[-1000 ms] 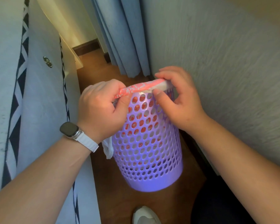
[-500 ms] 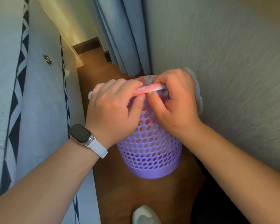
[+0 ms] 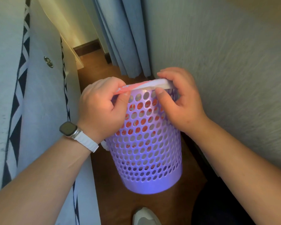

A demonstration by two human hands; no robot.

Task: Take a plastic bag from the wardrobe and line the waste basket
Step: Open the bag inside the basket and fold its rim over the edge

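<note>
A purple perforated waste basket (image 3: 146, 156) stands on the wooden floor between a bed and a wall. A white and red plastic bag (image 3: 146, 85) is folded over its near rim, and its red print shows through the holes. My left hand (image 3: 102, 108) pinches the bag's edge against the rim at the left. My right hand (image 3: 180, 101) pinches it against the rim at the right, thumb on the outside. A small white piece of bag (image 3: 105, 146) hangs outside below my left wrist. The basket's inside is hidden.
A bed with a grey cover and black triangle trim (image 3: 31, 111) runs close along the left. A textured wall (image 3: 225, 70) is tight on the right, blue curtains (image 3: 125, 38) hang behind. A white shoe (image 3: 144, 216) rests on the wooden floor (image 3: 113, 200) in front.
My hands were bunched together at the rim half a second ago; they have spread apart along it, still holding the bag's edge. The basket appears nearer and larger.
</note>
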